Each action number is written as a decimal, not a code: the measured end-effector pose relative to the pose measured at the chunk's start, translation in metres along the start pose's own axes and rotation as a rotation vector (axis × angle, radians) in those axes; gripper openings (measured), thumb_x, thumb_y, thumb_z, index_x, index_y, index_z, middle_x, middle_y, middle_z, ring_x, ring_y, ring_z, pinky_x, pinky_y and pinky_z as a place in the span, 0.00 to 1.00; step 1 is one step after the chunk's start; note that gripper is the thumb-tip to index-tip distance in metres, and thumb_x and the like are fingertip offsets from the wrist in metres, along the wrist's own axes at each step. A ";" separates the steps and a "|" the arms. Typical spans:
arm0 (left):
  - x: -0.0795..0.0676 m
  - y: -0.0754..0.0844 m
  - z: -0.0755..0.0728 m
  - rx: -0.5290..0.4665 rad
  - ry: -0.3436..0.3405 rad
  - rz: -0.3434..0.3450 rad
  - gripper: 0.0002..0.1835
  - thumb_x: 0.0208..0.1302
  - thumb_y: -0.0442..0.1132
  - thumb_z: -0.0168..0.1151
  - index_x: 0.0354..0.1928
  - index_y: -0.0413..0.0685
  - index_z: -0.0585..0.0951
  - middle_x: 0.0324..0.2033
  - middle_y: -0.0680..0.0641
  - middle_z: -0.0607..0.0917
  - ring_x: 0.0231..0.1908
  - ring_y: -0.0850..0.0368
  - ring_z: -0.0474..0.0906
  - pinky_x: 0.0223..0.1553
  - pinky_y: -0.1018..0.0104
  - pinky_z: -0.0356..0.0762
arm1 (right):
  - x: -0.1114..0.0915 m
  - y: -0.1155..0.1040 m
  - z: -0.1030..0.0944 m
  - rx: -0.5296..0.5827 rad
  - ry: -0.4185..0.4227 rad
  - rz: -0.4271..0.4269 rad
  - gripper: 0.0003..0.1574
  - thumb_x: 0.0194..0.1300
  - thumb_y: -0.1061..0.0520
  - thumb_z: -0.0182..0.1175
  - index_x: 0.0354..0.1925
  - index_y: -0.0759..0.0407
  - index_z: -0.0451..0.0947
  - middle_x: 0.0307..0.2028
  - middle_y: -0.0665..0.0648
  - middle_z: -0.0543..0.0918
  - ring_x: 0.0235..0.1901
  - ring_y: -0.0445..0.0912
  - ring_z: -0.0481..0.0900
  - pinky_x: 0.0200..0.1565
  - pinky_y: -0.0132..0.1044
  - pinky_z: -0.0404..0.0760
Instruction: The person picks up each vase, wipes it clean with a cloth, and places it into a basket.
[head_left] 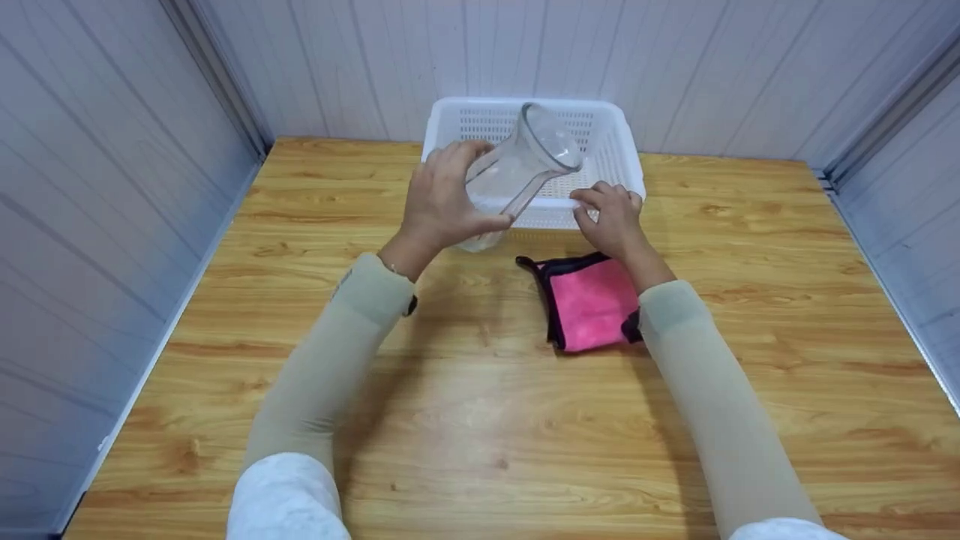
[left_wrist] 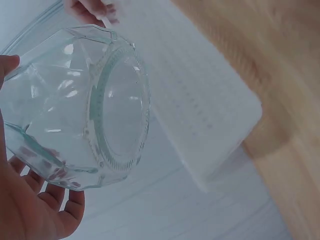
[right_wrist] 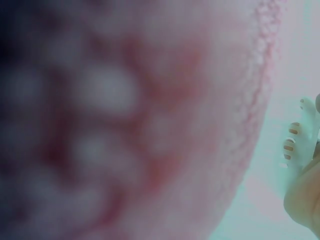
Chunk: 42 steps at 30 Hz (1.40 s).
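My left hand (head_left: 441, 196) grips a clear glass vase (head_left: 504, 174) with a flared mouth, thumb on one side and fingers on the other. The vase is tilted over the front left of a white plastic basket (head_left: 634, 161), its mouth toward the back right. In the left wrist view, its faceted body and round ribbed base (left_wrist: 122, 107) show. My right hand (head_left: 616, 219) pinches the basket's front rim near the right corner. Below that wrist lies a folded pink cloth (head_left: 592, 304) with black edging, which fills much of the right wrist view as a blur.
The basket stands on a wooden table (head_left: 480, 427) near its back edge, close to a white panelled wall (head_left: 360, 67). Further panels rise at the left (head_left: 97, 225) and right (head_left: 907, 195) of the table.
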<state>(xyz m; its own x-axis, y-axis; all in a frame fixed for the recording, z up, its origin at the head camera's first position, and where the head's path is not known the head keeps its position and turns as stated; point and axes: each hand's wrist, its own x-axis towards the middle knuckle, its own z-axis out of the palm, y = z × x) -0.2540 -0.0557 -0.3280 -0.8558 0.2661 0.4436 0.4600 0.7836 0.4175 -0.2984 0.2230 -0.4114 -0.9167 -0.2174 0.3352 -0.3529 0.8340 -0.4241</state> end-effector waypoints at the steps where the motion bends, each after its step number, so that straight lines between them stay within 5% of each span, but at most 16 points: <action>1: 0.004 0.001 -0.002 0.026 -0.008 0.006 0.50 0.32 0.67 0.74 0.63 0.58 0.71 0.56 0.54 0.78 0.50 0.55 0.72 0.52 0.60 0.70 | 0.000 0.000 0.000 0.001 0.001 -0.001 0.20 0.63 0.52 0.53 0.50 0.55 0.81 0.44 0.62 0.81 0.44 0.61 0.71 0.55 0.61 0.61; 5: 0.019 0.004 -0.006 0.124 -0.016 0.035 0.50 0.32 0.66 0.73 0.64 0.61 0.70 0.55 0.53 0.78 0.47 0.52 0.71 0.47 0.60 0.70 | 0.000 0.001 -0.001 0.010 -0.011 0.001 0.20 0.64 0.51 0.53 0.51 0.56 0.81 0.45 0.62 0.80 0.44 0.61 0.71 0.55 0.61 0.60; 11: 0.032 0.005 -0.006 0.240 -0.026 0.054 0.50 0.35 0.63 0.75 0.66 0.66 0.68 0.59 0.53 0.76 0.51 0.50 0.70 0.53 0.54 0.66 | 0.001 -0.001 -0.001 0.009 -0.046 0.023 0.21 0.64 0.50 0.53 0.52 0.55 0.80 0.47 0.62 0.80 0.46 0.60 0.70 0.56 0.59 0.59; 18: 0.043 -0.006 0.007 0.340 0.018 0.098 0.48 0.40 0.58 0.76 0.68 0.67 0.67 0.63 0.53 0.74 0.57 0.48 0.69 0.59 0.46 0.63 | 0.000 -0.002 -0.001 0.020 -0.021 0.024 0.20 0.63 0.52 0.54 0.50 0.57 0.81 0.46 0.62 0.80 0.45 0.60 0.71 0.55 0.59 0.60; 24: 0.053 -0.020 0.019 0.422 -0.009 0.138 0.49 0.41 0.57 0.77 0.69 0.68 0.66 0.65 0.53 0.73 0.61 0.48 0.68 0.60 0.47 0.63 | 0.002 -0.006 0.002 0.033 -0.023 0.026 0.21 0.63 0.50 0.54 0.50 0.55 0.82 0.45 0.60 0.80 0.45 0.59 0.71 0.56 0.59 0.59; 32: 0.068 -0.035 0.032 0.456 -0.073 0.053 0.49 0.44 0.55 0.77 0.70 0.70 0.63 0.65 0.52 0.71 0.62 0.48 0.66 0.66 0.48 0.60 | 0.006 -0.014 0.004 0.048 -0.046 0.028 0.22 0.63 0.50 0.53 0.51 0.55 0.81 0.44 0.60 0.80 0.46 0.58 0.70 0.57 0.57 0.58; 42: 0.079 -0.044 0.069 0.451 -0.141 -0.034 0.49 0.45 0.51 0.76 0.71 0.71 0.62 0.64 0.51 0.71 0.62 0.48 0.66 0.68 0.53 0.63 | 0.001 -0.009 0.001 0.044 -0.060 0.048 0.21 0.63 0.51 0.53 0.51 0.56 0.81 0.44 0.60 0.79 0.46 0.58 0.69 0.58 0.57 0.57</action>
<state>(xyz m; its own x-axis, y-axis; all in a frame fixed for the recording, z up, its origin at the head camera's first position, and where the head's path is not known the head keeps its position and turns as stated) -0.3577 -0.0305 -0.3661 -0.9065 0.2854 0.3110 0.3095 0.9504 0.0300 -0.2963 0.2144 -0.4082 -0.9420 -0.2084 0.2632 -0.3146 0.8216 -0.4755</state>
